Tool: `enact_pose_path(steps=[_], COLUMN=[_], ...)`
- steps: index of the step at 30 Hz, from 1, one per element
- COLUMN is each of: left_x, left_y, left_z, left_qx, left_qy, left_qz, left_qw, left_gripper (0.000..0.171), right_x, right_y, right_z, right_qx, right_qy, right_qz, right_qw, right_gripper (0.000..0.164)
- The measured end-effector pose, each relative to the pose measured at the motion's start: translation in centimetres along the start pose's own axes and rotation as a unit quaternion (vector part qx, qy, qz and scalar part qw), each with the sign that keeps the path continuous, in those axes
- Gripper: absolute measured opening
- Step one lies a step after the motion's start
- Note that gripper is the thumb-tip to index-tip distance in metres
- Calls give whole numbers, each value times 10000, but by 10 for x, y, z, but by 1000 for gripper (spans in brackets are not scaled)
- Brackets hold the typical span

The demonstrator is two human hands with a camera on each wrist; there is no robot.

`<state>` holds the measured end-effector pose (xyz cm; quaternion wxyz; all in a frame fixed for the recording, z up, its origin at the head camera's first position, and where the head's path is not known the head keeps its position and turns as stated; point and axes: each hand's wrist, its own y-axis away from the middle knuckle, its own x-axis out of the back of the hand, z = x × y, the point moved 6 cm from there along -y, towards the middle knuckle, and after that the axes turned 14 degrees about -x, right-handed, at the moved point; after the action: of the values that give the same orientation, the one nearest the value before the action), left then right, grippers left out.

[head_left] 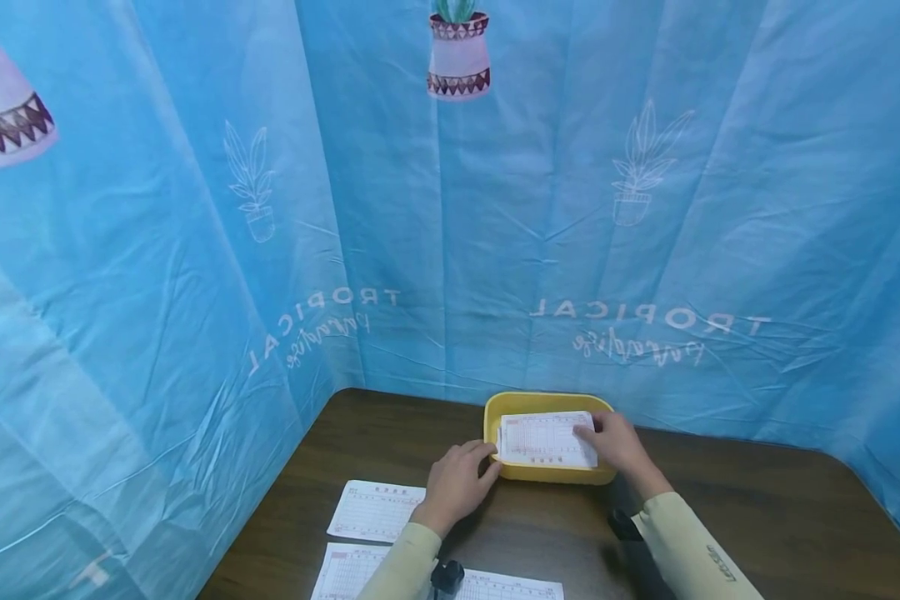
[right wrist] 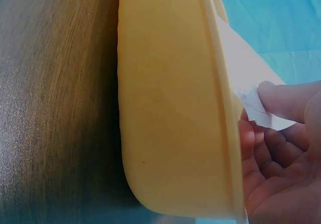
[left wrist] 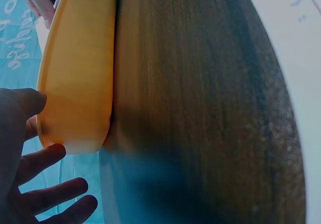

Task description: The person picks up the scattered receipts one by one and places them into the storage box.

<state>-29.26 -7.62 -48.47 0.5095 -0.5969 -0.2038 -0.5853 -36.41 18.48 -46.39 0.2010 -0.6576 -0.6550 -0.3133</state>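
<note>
A yellow plastic basin [head_left: 551,474] stands at the back of the table, with printed paper forms [head_left: 546,439] in it. At its left front corner, my left hand [head_left: 459,482] pinches the rim between thumb and index finger; the other fingers [left wrist: 55,189] spread apart past the basin's end in the left wrist view. My right hand [head_left: 618,446] reaches over the basin's right side and pinches the right edge of the forms. In the right wrist view the thumb [right wrist: 286,99] lies on top of the white paper [right wrist: 246,66], fingers curled beneath. How many sheets it holds I cannot tell.
On the brown wooden table [head_left: 757,500], a printed form [head_left: 371,510] lies left of my left arm. Another form [head_left: 345,571] sits nearer the front, and one more [head_left: 510,586] shows at the bottom edge. A blue printed curtain [head_left: 495,250] hangs behind and at both sides.
</note>
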Motion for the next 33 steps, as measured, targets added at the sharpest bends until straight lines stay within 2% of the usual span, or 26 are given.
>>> enact_pose_path(steps=[8, 13, 15, 22, 33], left_x=[3, 4, 3, 1, 2], left_y=[1, 0, 0, 0, 0], left_z=[1, 0, 0, 1, 1], left_qx=[-11, -13, -17, -18, -25], left_qy=[18, -7, -9, 5, 38], left_qz=[38, 53, 24, -36, -58], left_qw=[10000, 10000, 10000, 10000, 10000], left_gripper=[39, 38, 38, 38, 37], right_x=[-5, -6, -8, -11, -6], right_y=[-3, -3, -3, 1, 2], right_z=[-1, -5, -5, -5, -5], right_qx=[116, 258, 179, -141, 52], right_qy=[167, 455, 551, 800, 1071], right_qz=[-76, 42, 87, 111, 511], right_qw=[9998, 9986, 9983, 9966, 9929], right_gripper=[19, 14, 13, 29, 56])
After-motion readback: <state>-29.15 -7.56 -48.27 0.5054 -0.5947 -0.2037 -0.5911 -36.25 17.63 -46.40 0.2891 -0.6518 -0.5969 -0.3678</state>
